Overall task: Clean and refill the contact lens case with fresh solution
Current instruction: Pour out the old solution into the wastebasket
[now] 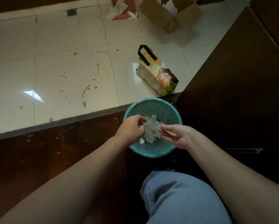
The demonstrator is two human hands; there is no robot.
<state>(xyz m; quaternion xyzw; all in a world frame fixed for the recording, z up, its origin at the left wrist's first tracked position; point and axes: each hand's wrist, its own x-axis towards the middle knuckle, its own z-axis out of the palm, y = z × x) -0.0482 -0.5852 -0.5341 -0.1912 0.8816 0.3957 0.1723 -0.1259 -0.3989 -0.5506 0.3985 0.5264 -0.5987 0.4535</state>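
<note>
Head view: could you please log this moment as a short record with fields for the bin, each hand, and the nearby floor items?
bin: teal waste bin, lined, crumpled tissue inside
left hand: left hand above the bin, fingers curled; anything held is hidden
right hand: right hand pinches a small clear item over the bin; too small to identify
floor items: printed gift bag on the tiles beyond the bin; open cardboard box farther back
</note>
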